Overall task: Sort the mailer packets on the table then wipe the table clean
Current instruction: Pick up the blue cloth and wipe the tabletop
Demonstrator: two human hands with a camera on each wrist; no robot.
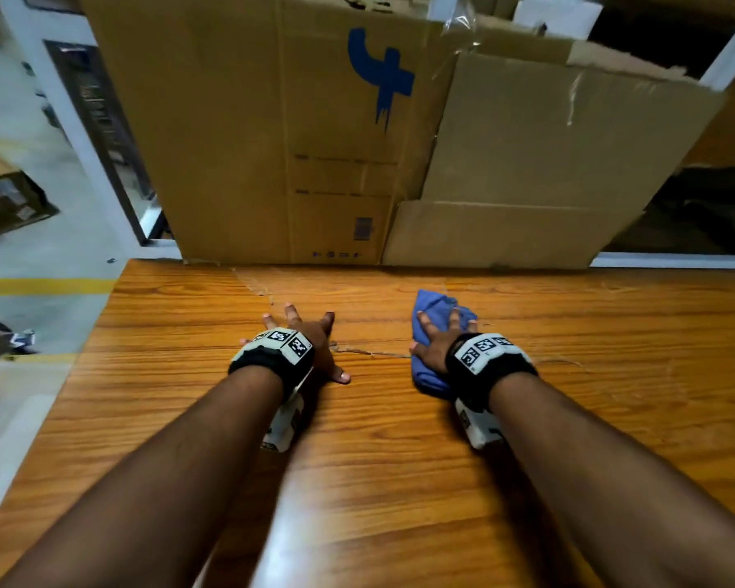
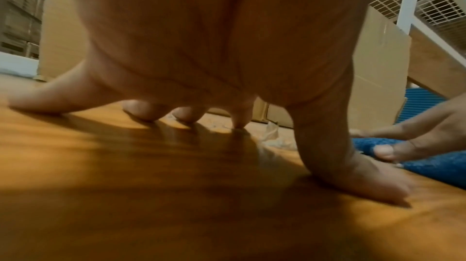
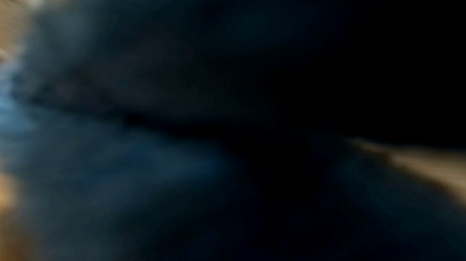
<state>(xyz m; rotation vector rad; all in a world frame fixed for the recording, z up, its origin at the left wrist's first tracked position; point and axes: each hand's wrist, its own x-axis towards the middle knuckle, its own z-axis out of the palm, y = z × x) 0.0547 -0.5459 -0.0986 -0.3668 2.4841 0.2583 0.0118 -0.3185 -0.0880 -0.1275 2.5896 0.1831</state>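
Blue cloth [image 1: 436,316] bunched on table [image 1: 399,481], soft, light, likely to slide and fold. Right hand [image 1: 433,348] presses on top, fingers [image 1: 426,324] spread flat; best pinned under palm. Left hand [image 1: 315,345] splayed, fingertips [image 2: 238,121] propped on bare wood. No mailer packets visible.

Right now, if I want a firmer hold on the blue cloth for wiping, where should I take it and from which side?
Probably the bunched far end of the blue cloth, from above. It rises in folds ahead of the fingers, while the rest lies flat under the right hand, which presses it to the wooden table. The left hand rests apart from it.
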